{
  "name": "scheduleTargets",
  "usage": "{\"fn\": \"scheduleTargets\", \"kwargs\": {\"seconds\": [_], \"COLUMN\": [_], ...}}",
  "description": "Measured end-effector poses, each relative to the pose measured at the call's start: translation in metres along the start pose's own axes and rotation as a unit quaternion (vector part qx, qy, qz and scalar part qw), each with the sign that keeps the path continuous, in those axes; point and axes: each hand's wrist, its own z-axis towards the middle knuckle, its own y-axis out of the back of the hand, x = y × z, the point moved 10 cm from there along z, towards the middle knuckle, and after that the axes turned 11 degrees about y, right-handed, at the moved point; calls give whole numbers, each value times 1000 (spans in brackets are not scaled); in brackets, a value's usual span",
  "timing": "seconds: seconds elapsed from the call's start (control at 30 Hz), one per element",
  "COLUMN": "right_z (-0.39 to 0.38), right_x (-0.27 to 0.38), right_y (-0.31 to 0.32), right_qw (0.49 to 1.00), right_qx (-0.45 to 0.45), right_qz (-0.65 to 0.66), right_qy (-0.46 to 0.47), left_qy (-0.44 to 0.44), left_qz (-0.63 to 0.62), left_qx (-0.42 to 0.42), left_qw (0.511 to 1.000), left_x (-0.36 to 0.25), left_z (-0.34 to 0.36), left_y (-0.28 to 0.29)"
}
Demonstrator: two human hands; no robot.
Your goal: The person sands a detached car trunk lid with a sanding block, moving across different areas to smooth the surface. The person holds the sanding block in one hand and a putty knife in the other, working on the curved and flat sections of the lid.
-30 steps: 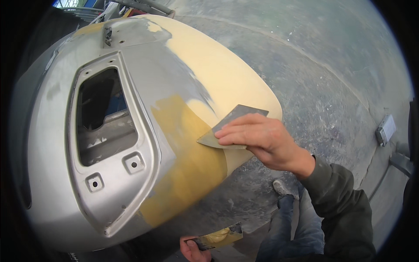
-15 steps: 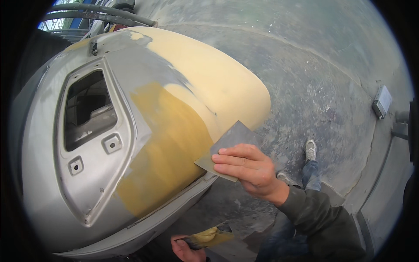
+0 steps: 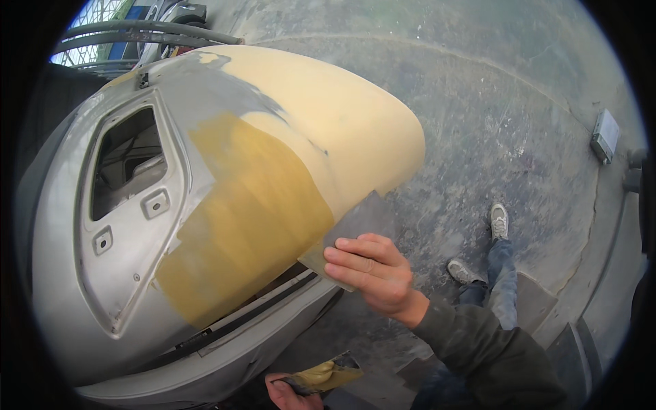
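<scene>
Your left fingers [image 3: 279, 391] pinch a plate [image 3: 346, 358] bearing yellow paste [image 3: 320, 376]. Your right fingers [image 3: 359, 263] clamp a grey spreader [image 3: 369, 219] at the curved panel's [image 3: 58, 225] lower edge; a second ago it lay farther up the panel.

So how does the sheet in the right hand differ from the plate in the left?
The sheet is mostly gray; the plate bears a thick yellow lump. The sheet is at the edge of the panel; the plate is lower in view, apart from it. Both look thin.
</scene>
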Motion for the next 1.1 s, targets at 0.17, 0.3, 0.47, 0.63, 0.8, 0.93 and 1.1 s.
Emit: {"fn": "scheduleTargets", "kwargs": {"seconds": [0.17, 0.3, 0.47, 0.63, 0.8, 0.93, 1.1], "right_z": [-16, -17, -6, -19, -23, -16, -20], "right_x": [9, 16, 20, 16, 21, 23, 21], "right_y": [7, 11, -1, -24, -17, -10, -19], "right_qw": [999, 999, 998, 994, 997, 994, 995], "right_qx": [1, -16, -38, -72, -43, -83, -68], "right_qz": [-35, -42, -53, -70, -60, -70, -67], "right_qy": [-6, -3, 25, 38, 25, 28, 25], "left_qy": [-24, 53, -3, 20, 16, -20, -26], "left_qz": [-17, -154, -53, -113, -91, -35, -40], "left_qx": [-16, -4, 0, 0, 3, -2, -9], "left_qw": [999, 987, 999, 993, 996, 999, 999], "left_x": [10, 42, 31, 43, 40, 23, 21], "left_z": [-6, -4, -1, 3, 2, 1, 2], "left_y": [11, 18, 28, 31, 29, 30, 31]}}
